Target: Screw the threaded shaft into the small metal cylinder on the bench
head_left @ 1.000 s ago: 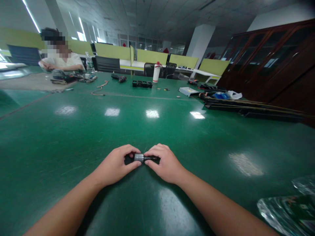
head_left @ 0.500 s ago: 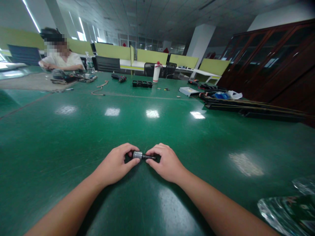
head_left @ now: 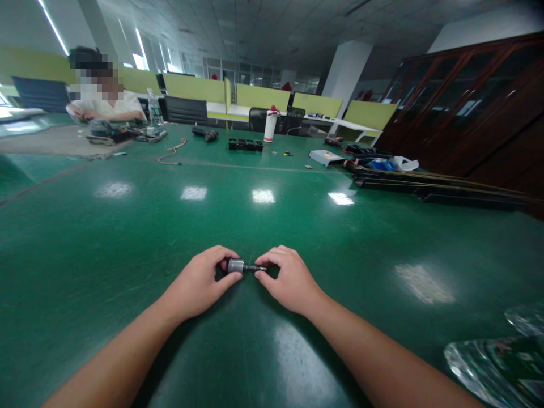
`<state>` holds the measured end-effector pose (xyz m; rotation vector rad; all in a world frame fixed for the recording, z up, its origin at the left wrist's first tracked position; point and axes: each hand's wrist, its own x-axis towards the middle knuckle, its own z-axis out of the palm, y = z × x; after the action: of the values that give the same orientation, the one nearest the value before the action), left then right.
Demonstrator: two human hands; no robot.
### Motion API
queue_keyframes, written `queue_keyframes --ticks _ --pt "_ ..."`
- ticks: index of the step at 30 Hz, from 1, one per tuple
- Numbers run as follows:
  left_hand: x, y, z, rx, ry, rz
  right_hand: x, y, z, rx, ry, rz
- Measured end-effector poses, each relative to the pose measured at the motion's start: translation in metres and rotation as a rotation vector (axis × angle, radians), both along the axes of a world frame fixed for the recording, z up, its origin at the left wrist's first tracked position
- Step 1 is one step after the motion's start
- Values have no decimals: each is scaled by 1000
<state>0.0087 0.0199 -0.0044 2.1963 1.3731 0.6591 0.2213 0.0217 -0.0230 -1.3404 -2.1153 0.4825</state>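
Low over the near part of the green table [head_left: 263, 221], my left hand [head_left: 204, 283] is closed on a small grey metal cylinder [head_left: 236, 266], thumb below and fingers above. A thin dark shaft [head_left: 250, 268] runs from the cylinder's right end toward my right hand [head_left: 291, 280]. My right thumb and fingers pinch that shaft, and its tip shows between them. Whether shaft and cylinder are one piece or two, I cannot tell. The cylinder's left end is hidden by my fingers.
Clear plastic bottles [head_left: 488, 362] lie at the near right. At the back are a white flask [head_left: 270, 126], a black part [head_left: 245, 144], a cordless drill [head_left: 205, 134] and a silver box [head_left: 325, 157]. Long black rails [head_left: 429, 187] lie right. A person [head_left: 106, 107] sits far left.
My right fingers have shifted slightly right along the shaft, leaving a wider gap to the cylinder. My left hand and the cylinder have barely moved.
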Motion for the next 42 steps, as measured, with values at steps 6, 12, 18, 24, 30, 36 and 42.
queue_keyframes --ticks 6,12,18,24,30,36,42 --pt "1 1 -1 5 3 16 2 1 -2 15 -3 -45" --pt "0 2 -3 54 -19 3 2 0 -2 7 -15 -67" --pt "-1 2 -4 61 -10 0 3 1 -3 0 -19 -121" --pt "-1 3 -6 58 -7 21 4 0 -1 4 -46 -186" --pt "0 3 -6 43 -8 39 5 1 0 -13 -27 -214" --pt "-4 2 -4 3 -16 -15 5 4 -2 -23 43 34" --pt "-6 4 -5 -37 -31 -123 1 2 -1 -49 123 141"
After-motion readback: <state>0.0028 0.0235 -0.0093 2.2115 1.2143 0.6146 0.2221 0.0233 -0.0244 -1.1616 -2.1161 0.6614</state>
